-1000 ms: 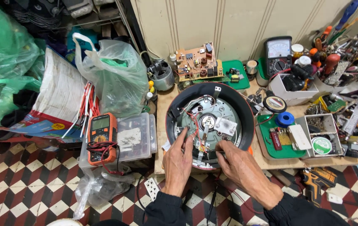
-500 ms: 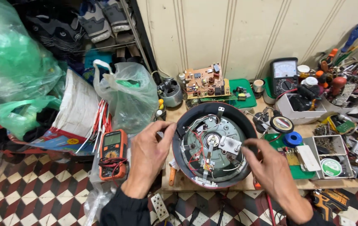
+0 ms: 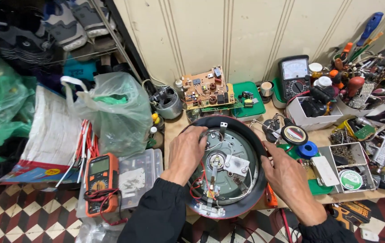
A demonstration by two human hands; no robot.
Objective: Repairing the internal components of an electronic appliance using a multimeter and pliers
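A round black appliance base (image 3: 228,211) lies open side up on the wooden workbench (image 3: 174,130), showing a metal plate, a centre hub and red and white wires. My left hand (image 3: 185,153) grips its left rim, fingers curled over the edge. My right hand (image 3: 287,173) holds the right rim, thumb on the black edge. The base tilts slightly toward me and overhangs the bench front.
A brown circuit board (image 3: 208,87) leans at the back beside a green tray (image 3: 248,101) and an analogue meter (image 3: 293,74). An orange multimeter (image 3: 100,182) lies on a clear box at left. Plastic bags (image 3: 113,110), solder tins, tape rolls and tools crowd the right.
My hands have slid from the front of the base outward to its left and right rims. The base now sits nearer me, over the bench edge.
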